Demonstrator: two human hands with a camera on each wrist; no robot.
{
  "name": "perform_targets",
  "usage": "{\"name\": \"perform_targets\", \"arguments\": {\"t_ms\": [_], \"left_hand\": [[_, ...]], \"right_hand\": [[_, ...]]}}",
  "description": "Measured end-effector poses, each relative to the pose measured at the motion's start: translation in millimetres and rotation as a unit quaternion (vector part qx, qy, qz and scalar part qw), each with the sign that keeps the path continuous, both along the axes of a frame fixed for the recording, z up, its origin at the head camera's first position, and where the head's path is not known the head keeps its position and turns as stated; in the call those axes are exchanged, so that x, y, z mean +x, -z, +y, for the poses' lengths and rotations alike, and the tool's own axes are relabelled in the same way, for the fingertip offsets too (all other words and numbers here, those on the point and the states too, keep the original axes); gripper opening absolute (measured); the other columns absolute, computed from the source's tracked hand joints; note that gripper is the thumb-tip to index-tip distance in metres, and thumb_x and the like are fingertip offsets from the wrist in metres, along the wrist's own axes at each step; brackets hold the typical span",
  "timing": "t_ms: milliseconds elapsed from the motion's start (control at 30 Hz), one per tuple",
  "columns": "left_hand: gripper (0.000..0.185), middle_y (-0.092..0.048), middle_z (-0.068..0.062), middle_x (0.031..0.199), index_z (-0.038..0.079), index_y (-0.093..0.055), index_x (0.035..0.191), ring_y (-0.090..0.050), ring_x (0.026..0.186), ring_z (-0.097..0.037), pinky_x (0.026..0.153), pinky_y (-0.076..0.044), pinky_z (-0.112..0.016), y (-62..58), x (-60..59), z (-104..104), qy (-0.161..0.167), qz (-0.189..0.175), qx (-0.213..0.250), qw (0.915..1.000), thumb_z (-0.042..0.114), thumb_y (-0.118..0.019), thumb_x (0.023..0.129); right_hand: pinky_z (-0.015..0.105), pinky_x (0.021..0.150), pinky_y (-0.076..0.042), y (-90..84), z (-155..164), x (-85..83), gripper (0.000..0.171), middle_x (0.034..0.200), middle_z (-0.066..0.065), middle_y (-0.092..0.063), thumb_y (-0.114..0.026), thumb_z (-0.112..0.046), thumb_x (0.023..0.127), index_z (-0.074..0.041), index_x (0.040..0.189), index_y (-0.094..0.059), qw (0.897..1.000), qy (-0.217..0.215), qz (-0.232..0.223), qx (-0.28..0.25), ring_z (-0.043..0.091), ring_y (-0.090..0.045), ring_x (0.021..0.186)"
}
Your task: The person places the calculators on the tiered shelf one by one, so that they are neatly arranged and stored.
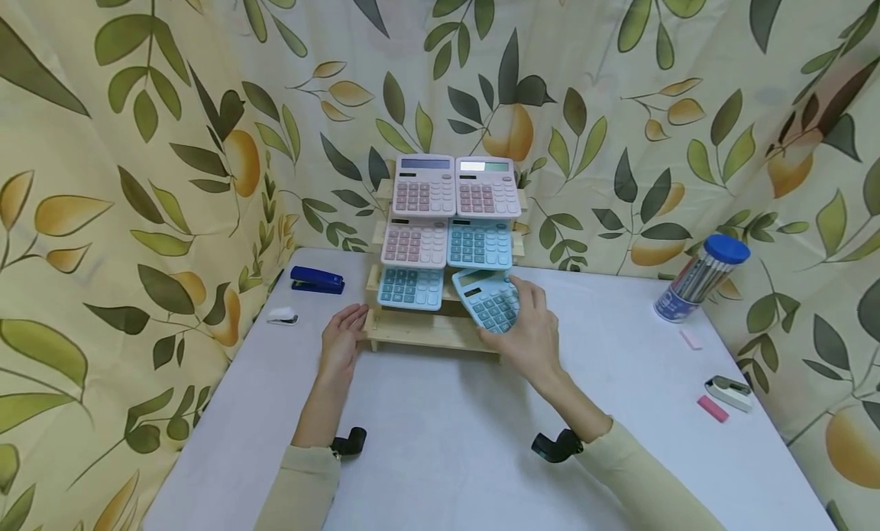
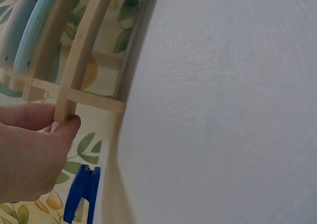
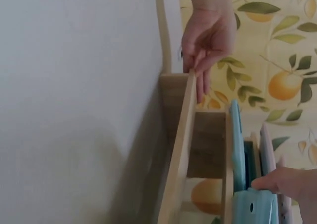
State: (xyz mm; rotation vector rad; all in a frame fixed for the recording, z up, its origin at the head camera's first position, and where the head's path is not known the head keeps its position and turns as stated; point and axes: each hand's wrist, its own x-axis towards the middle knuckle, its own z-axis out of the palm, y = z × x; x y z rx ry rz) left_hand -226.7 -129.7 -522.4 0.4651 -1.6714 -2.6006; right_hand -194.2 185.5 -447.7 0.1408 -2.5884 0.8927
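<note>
Looking down from the head camera, I am seeing a wooden rack standing at the back of the white worktop, with calculators resting on its tiers. My right hand is holding a blue calculator at the rack's lowest tier on the right, fingers curled over its right edge, and the calculator is sitting tilted there, beside another blue one on the left. My left hand is resting against the rack's left front corner with fairly straight fingers. A blue stapler and a small white object are lying to the left, well apart from the rack. A pencil tub with a blue lid, two pink erasers and a small tape-like dispenser are sitting on the right side.

Switching to the left wrist camera, I am seeing my left hand touching the end of a rack slat, thumb tip against the wood, and the stapler lying beyond.

Switching to the right wrist camera, I am seeing the rack edge-on, my left hand with its fingers laid along the far corner, and my right hand pinching the blue calculator's edge at the near end.
</note>
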Motion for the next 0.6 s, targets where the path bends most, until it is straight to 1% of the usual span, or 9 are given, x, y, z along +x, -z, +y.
{"name": "perform_targets", "arguments": {"t_ms": [100, 267, 433, 600], "left_hand": [[0.072, -0.047, -0.021, 0.157, -0.002, -0.037, 0.155, -0.043, 0.148, -0.029, 0.119, -0.041, -0.033, 0.0, 0.4, -0.8, 0.001, -0.002, -0.002, 1.0000, -0.026, -0.042, 0.088], [0.071, -0.047, -0.020, 0.157, -0.001, -0.038, 0.155, -0.043, 0.149, -0.028, 0.119, -0.041, -0.034, -0.9, 0.9, -0.5, 0.000, -0.005, -0.004, 1.0000, -0.026, -0.042, 0.088], [0.071, -0.048, -0.019, 0.156, 0.000, -0.039, 0.154, -0.043, 0.148, -0.028, 0.119, -0.041, -0.034, -0.5, 0.3, -0.5, -0.003, -0.010, -0.005, 0.9999, -0.025, -0.042, 0.088], [0.071, -0.047, -0.020, 0.156, 0.000, -0.039, 0.154, -0.044, 0.148, -0.028, 0.119, -0.042, -0.034, -0.1, -0.1, -0.6, -0.001, -0.005, -0.003, 1.0000, -0.025, -0.042, 0.088]], "right_hand": [[0.061, 0.093, -0.049, 3.9, -6.4, -3.3, 0.103, 0.148, 0.019, -0.046, -0.096, -0.034, 0.065, -0.009, 0.151, -0.045, 1.000, 0.012, 0.011, 0.003, 0.044, -0.058, 0.110], [0.064, 0.101, -0.044, 8.9, -16.0, -4.1, 0.094, 0.150, 0.018, -0.045, -0.095, -0.034, 0.067, -0.007, 0.145, -0.050, 1.000, 0.013, 0.021, 0.003, 0.042, -0.056, 0.120], [0.064, 0.105, -0.042, 11.3, -23.7, -4.7, 0.089, 0.151, 0.017, -0.046, -0.093, -0.036, 0.069, -0.006, 0.142, -0.052, 0.999, 0.020, 0.028, 0.006, 0.039, -0.054, 0.127], [0.062, 0.103, -0.039, 14.4, -28.3, -7.9, 0.089, 0.150, 0.019, -0.044, -0.093, -0.035, 0.071, -0.006, 0.144, -0.051, 0.999, 0.040, 0.029, 0.007, 0.039, -0.049, 0.132]]}}
